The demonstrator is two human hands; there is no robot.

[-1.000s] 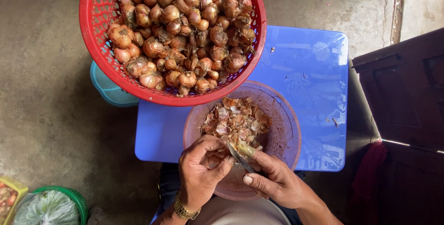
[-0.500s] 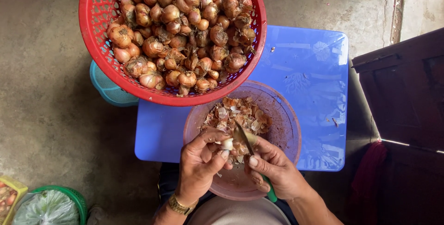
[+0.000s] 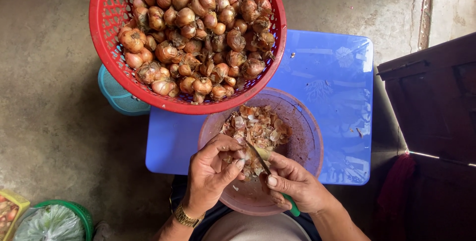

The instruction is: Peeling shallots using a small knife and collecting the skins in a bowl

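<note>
My left hand point(image 3: 214, 171) holds a small shallot point(image 3: 239, 155) between thumb and fingers over the near rim of a pinkish translucent bowl point(image 3: 308, 142). My right hand point(image 3: 292, 184) grips a small knife point(image 3: 260, 160) with a green handle, its blade laid against the shallot. In the bowl lies a heap of papery shallot skins point(image 3: 258, 127). A red plastic basket point(image 3: 106, 47) heaped with unpeeled shallots point(image 3: 196, 32) stands at the far side, overlapping the bowl's rim.
Bowl and basket rest on a blue plastic stool point(image 3: 337, 102) on a concrete floor. A teal basket point(image 3: 116, 94) peeks from under the red one. A green tub with a plastic bag point(image 3: 49, 223) is at the lower left. Dark wooden furniture point(image 3: 436, 122) stands to the right.
Both hands have shifted slightly left over the bowl's near rim. The knife blade has turned against the shallot, and the left fingers have turned the shallot.
</note>
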